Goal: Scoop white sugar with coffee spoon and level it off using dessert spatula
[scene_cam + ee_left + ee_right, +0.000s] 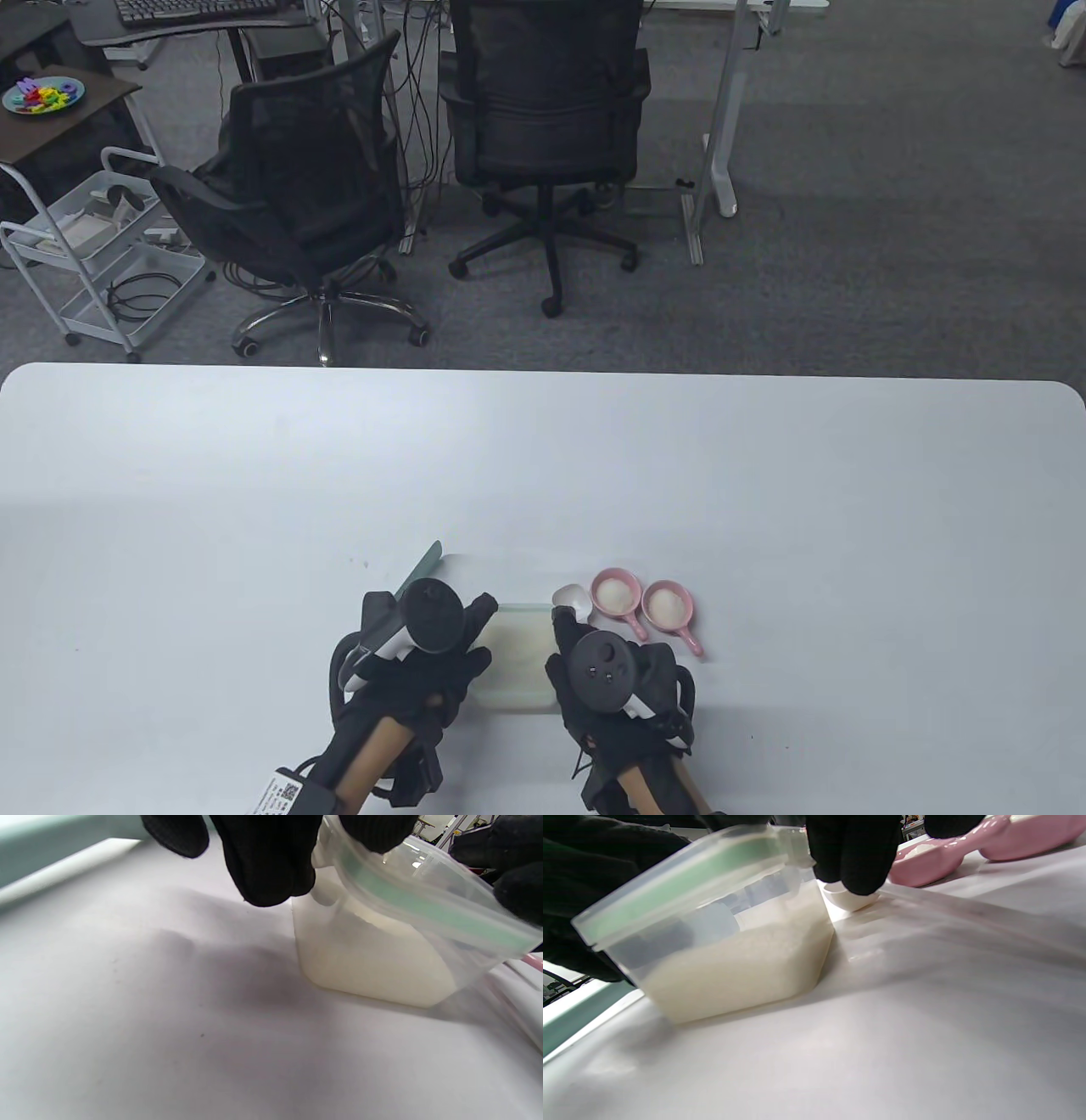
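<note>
At the near edge of the white table (543, 475), both gloved hands are on one thing: the left hand (416, 658) has its black fingers (271, 866) draped over the left rim of the clear rectangular plastic tub of white sugar (514, 654), and the right hand (615, 679) presses its fingertips (852, 853) on the right side of the tub's translucent green-banded lid (683, 887). That lid sits tilted, one side raised off the tub — by the look of it they're prising it free, one hand bracing while the other lifts, because no scooping happens until the sugar is open. So both hands are closed around the tub and lid, neither yet holding a tool. Moving outward: just beyond the right hand's fingertips lies the small white coffee spoon (570, 597), bowl toward the far edge, parked within easy reach for the scoop. Right of it, side by side and nearly touching, two small pink handled dishes (645, 604) already carry white mounds. Off beyond the left hand, the pale green dessert spatula (422, 567) lies angled toward the far edge, waiting on that side for the levelling stroke. Count: two hands, one tub, one lid, one spoon, one spatula, two pink dishes.
</note>
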`<state>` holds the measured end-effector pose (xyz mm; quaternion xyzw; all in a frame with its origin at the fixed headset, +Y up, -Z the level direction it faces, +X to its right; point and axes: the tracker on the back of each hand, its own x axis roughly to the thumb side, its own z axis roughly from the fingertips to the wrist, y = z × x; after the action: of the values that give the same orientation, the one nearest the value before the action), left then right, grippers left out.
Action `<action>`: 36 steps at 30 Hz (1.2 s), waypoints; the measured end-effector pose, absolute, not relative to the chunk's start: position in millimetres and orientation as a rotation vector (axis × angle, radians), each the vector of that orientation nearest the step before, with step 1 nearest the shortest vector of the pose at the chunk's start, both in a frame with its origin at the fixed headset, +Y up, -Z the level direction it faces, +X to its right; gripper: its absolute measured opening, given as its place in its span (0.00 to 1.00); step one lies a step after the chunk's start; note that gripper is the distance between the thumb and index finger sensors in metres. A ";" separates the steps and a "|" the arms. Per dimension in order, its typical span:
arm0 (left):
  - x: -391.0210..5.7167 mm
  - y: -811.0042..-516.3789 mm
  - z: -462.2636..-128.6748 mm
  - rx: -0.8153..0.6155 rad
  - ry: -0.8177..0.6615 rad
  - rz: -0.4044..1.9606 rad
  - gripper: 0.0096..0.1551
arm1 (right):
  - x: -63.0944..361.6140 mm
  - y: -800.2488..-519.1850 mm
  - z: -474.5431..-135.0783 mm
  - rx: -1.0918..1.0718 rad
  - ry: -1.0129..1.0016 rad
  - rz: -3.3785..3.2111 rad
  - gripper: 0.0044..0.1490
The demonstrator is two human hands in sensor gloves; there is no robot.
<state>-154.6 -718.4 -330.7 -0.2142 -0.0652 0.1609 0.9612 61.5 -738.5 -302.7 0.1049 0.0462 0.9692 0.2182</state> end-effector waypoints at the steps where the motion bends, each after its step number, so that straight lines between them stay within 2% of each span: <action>1: -153.7 -718.0 -330.4 -0.430 -0.140 0.305 0.37 | 61.3 -738.5 -302.8 0.289 0.126 2.677 0.40; 8: -154.6 -719.0 -330.5 -0.433 -0.141 0.327 0.37 | 67.3 -739.2 -304.2 0.236 0.107 2.610 0.39; 15: -153.3 -719.2 -328.9 -0.424 -0.141 0.312 0.37 | 49.0 -734.9 -295.5 0.304 -0.017 2.869 0.36; 22: -156.1 -719.6 -330.1 -0.440 -0.152 0.322 0.37 | 75.6 -739.0 -308.8 0.275 0.224 2.541 0.36; 25: -157.6 -719.4 -328.4 -0.448 -0.156 0.284 0.37 | 76.8 -737.5 -307.5 0.280 0.223 2.599 0.36; 28: -157.1 -714.7 -325.1 -0.371 -0.156 0.227 0.38 | 76.3 -733.6 -304.5 0.296 0.176 2.734 0.40; 31: -155.6 -707.4 -320.5 -0.232 -0.152 0.156 0.42 | 78.3 -729.2 -303.2 0.303 0.145 2.710 0.43; 36: -155.6 -700.6 -315.8 -0.132 -0.185 0.155 0.46 | 83.0 -720.8 -299.2 0.300 0.065 2.709 0.47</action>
<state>-155.6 -700.6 -315.8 -0.0656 -0.0920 0.0773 0.9906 83.0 -720.8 -299.2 0.1075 0.0233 0.9723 0.2061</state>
